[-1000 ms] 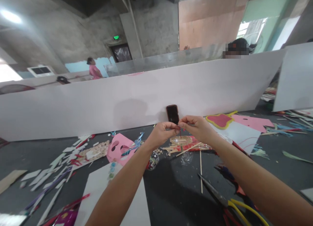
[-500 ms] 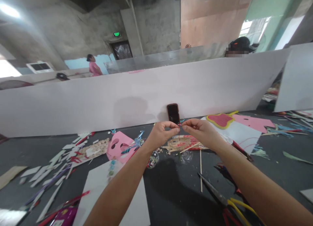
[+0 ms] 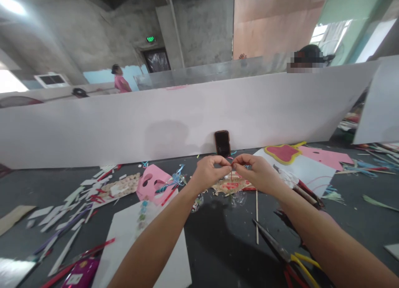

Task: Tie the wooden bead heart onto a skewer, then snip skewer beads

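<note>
In the head view my left hand and my right hand meet fingertip to fingertip above the middle of the dark table. Each is closed in a pinch between thumb and forefinger. A thin red string dangles from where the fingertips meet; its upper part is hidden by them. Beneath the hands lies a clear packet with red stripes, and small beads are scattered near my left wrist. Behind them a dark phone leans upright against a white partition.
Scissors with yellow handles and a thin stick lie at right. White sheets, a pink cutout and many paper strips cover the left. A yellow-edged red shape rests at back right. People are beyond the partition.
My fingertips have come closer together and now meet, with the red string still hanging between them. The view has shifted slightly.
</note>
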The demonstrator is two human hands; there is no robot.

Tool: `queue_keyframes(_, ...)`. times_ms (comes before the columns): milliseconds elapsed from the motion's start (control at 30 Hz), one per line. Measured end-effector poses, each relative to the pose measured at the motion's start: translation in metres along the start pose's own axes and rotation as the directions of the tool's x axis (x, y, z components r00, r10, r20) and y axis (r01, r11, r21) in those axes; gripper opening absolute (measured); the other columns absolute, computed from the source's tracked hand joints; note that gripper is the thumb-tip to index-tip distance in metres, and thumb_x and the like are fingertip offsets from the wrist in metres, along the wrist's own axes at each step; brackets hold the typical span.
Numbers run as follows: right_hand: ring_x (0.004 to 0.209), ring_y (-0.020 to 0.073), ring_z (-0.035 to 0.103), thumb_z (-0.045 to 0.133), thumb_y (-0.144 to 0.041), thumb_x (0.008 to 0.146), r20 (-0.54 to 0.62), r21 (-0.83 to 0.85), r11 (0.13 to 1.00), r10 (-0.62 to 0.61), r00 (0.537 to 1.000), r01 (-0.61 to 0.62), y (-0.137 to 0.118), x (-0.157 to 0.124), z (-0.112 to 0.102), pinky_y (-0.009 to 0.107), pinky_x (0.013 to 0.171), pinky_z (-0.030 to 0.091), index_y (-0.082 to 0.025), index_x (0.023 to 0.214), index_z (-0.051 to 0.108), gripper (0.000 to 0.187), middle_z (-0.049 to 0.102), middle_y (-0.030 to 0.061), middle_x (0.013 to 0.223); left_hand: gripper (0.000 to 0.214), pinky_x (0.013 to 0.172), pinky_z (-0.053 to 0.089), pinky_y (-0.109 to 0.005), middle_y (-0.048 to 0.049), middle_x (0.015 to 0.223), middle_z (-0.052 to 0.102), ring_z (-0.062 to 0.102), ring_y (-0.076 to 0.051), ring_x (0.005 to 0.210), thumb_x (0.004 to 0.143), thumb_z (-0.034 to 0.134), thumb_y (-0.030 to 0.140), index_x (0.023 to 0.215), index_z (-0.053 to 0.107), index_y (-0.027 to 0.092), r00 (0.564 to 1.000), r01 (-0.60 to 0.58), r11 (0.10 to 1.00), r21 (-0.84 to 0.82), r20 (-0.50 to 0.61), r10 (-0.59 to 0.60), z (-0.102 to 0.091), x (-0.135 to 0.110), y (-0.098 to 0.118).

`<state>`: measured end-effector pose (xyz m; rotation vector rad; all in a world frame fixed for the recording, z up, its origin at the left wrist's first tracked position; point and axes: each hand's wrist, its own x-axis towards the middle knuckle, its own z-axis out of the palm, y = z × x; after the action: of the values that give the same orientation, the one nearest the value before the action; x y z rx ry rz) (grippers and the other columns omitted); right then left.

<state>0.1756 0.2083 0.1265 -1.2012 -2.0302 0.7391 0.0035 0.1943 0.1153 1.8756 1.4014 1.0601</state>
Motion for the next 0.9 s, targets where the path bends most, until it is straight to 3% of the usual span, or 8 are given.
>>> queue_keyframes(167,0.049,0.0091,0.039,0.048,-0.03,0.076,0.013,-0.006,1.0,0.009,1.0,-0.009,-0.001,-0.001,0.003,0.023,0.048,0.03,-0.019,0.074,0.06,0.016,0.052,-0.0036,0.057,0.015,0.07,0.044,-0.023,0.0017,0.069,0.064,0.057,-0.013,0.068,0.073,0.06,0.03,0.071,0.067,0.017,1.0,-0.027,0.993,-0.117,-0.015,0.026,0.003,-0.002,-0.002)
queue_keyframes(300,0.051,0.0106,0.042,0.047,-0.031,0.076,0.019,-0.032,0.999,-0.019,1.0,0.02,-0.002,-0.001,0.002,0.024,0.05,0.032,-0.02,0.073,0.06,0.017,0.055,-0.0025,0.058,0.014,0.075,0.045,-0.026,-0.0004,0.077,0.068,0.06,-0.016,0.076,0.074,0.059,0.029,0.076,0.068,0.018,1.0,-0.002,0.997,-0.083,-0.031,0.0,0.003,-0.003,0.001)
queue_keyframes(433,0.053,0.0119,0.046,0.048,-0.03,0.077,0.028,-0.063,0.995,-0.075,0.997,0.077,-0.006,0.0,0.0,0.025,0.051,0.034,-0.021,0.072,0.061,0.017,0.058,-0.0007,0.06,0.02,0.081,0.045,-0.027,-0.003,0.09,0.072,0.063,-0.018,0.088,0.075,0.059,0.028,0.087,0.071,0.019,0.999,-0.023,0.994,-0.103,0.041,0.027,-0.001,-0.002,0.0)
queue_keyframes(567,0.051,0.0115,0.047,0.048,-0.029,0.076,0.03,-0.108,0.991,-0.073,0.997,0.076,-0.008,-0.001,-0.002,0.025,0.05,0.034,-0.021,0.073,0.063,0.017,0.061,-0.0003,0.061,0.024,0.076,0.046,-0.027,-0.0027,0.083,0.073,0.063,-0.018,0.081,0.076,0.06,0.035,0.087,0.073,0.018,0.995,-0.03,0.996,-0.086,0.091,0.038,-0.004,0.0,-0.002)
queue_keyframes(767,0.058,0.0131,0.053,0.049,-0.029,0.074,0.013,-0.16,0.986,-0.044,0.999,0.046,-0.005,-0.004,-0.004,0.024,0.055,0.037,-0.021,0.073,0.064,0.017,0.063,-0.0009,0.065,0.019,0.073,0.043,-0.027,-0.0006,0.072,0.07,0.06,-0.016,0.072,0.077,0.056,0.029,0.074,0.071,0.018,0.995,-0.095,0.992,0.082,0.017,0.094,-0.001,-0.001,0.006)
queue_keyframes(900,0.057,0.0126,0.051,0.05,-0.028,0.073,0.015,-0.167,0.985,-0.03,0.999,0.033,-0.003,-0.006,-0.005,0.024,0.054,0.036,-0.021,0.07,0.062,0.015,0.061,-0.0019,0.061,0.014,0.078,0.044,-0.027,-0.0001,0.075,0.068,0.06,-0.016,0.078,0.075,0.056,0.025,0.073,0.069,0.019,0.998,-0.061,0.997,-0.041,-0.027,0.06,0.006,-0.002,0.007)
